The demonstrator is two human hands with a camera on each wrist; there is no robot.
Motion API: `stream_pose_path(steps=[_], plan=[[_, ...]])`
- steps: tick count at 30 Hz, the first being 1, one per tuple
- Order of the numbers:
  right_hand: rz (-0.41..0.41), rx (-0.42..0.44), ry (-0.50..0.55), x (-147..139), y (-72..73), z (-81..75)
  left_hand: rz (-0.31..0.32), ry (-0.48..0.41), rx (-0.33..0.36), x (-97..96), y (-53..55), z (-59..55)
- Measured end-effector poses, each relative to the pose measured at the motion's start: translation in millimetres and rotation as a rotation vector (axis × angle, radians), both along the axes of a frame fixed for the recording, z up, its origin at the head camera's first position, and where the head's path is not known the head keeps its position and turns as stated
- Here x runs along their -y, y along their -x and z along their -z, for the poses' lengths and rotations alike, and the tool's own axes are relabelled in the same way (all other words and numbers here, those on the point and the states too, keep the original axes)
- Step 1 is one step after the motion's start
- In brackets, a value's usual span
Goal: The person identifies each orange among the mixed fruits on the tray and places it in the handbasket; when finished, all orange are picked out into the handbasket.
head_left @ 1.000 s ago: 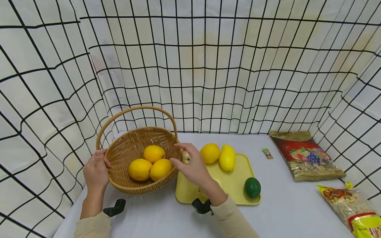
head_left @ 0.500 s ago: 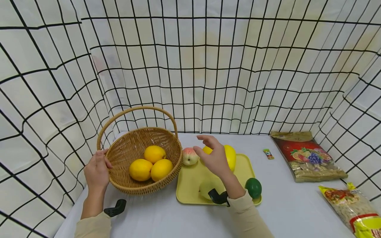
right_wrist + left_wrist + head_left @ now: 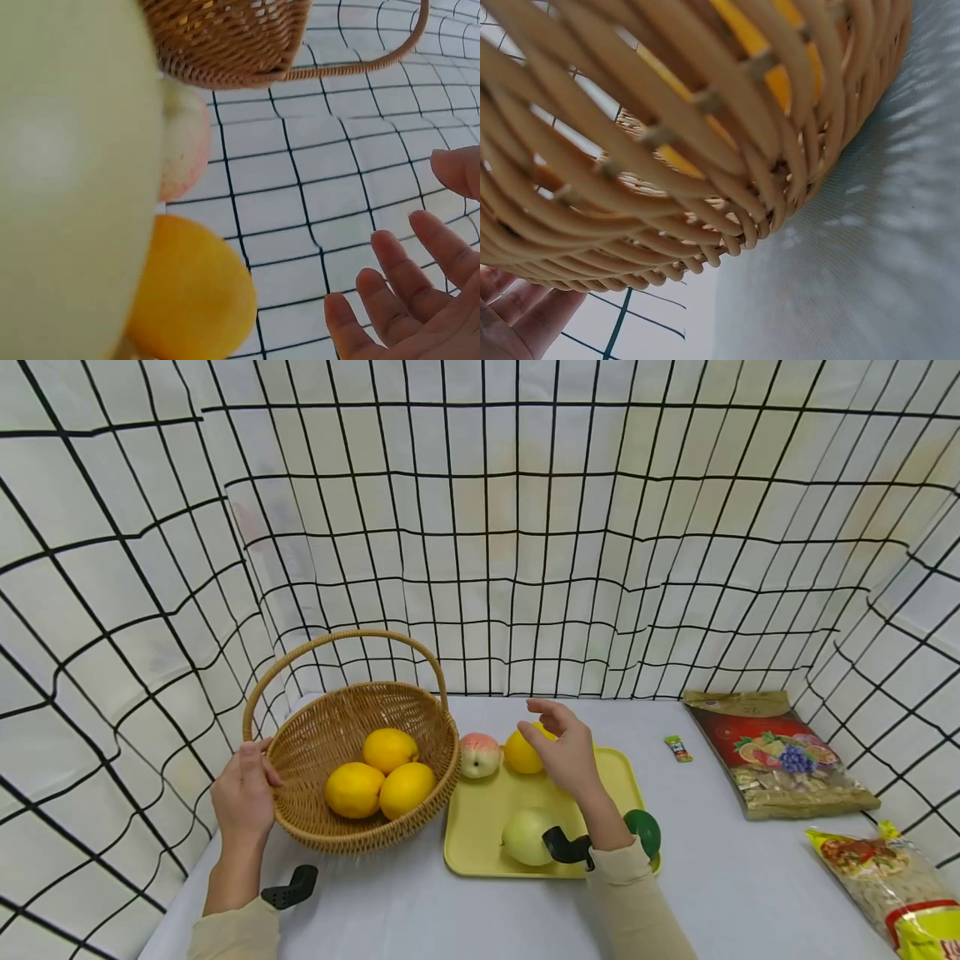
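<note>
My left hand (image 3: 243,789) grips a wicker basket (image 3: 307,739) at its left rim, near the foot of the arched handle. The basket tilts toward me with three yellow-orange fruits (image 3: 354,790) inside. In the left wrist view, fingers (image 3: 544,319) show beside the woven wall. My right hand (image 3: 566,756) is over a yellow tray (image 3: 468,818), fingers spread and holding nothing. Beside it is a round yellow-orange fruit (image 3: 523,753), with a peach (image 3: 478,755) to its left. The long yellow fruit is hidden behind this hand.
A pale green round fruit (image 3: 525,837) and a dark green fruit (image 3: 643,833) sit on the tray, partly covered by the right forearm and wrist mount. Rightward lie a small green packet (image 3: 678,748), a red-gold bag (image 3: 780,756) and a clear-yellow bag (image 3: 885,885). Gridded cloth walls surround the table.
My right hand has let go of the basket's right rim and moved right over the tray, uncovering the peach and covering the long yellow fruit. The left hand and basket stay nearly still.
</note>
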State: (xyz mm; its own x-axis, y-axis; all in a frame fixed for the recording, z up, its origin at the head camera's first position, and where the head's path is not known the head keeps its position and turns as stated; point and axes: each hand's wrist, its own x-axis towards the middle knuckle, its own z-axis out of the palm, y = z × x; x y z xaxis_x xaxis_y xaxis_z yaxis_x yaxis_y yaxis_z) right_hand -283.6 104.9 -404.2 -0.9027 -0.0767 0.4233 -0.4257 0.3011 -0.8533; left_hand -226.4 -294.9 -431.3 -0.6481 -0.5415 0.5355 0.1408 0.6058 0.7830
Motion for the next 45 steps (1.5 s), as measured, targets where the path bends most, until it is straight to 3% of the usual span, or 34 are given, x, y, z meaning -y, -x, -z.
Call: stream_pose_path(steps=[9, 14, 22, 29, 36, 45], plan=[[0.042, 0.029, -0.012, -16.2, 6.0, 3.8, 0.017, -0.001, -0.005, -0.3, -0.5, -2.9], [0.046, 0.096, -0.062, -19.2, 7.7, 8.4, 0.011, 0.007, -0.007, 0.7, -0.6, -1.9], [-0.005, 0.213, -0.121, -22.1, 10.2, 15.4, 0.018, 0.024, -0.004, -0.4, -1.4, -3.3], [-0.038, 0.293, -0.232, -20.8, 12.9, 21.0, 0.011, 0.028, 0.017, -0.3, -2.2, -3.5], [-0.049, 0.307, -0.271, -16.9, 13.3, 23.3, 0.01, 0.023, 0.026, -0.4, -3.6, -3.8], [-0.016, 0.256, -0.29, -15.2, 13.5, 24.3, 0.011, 0.015, 0.026, -0.4, -3.4, -3.0]])
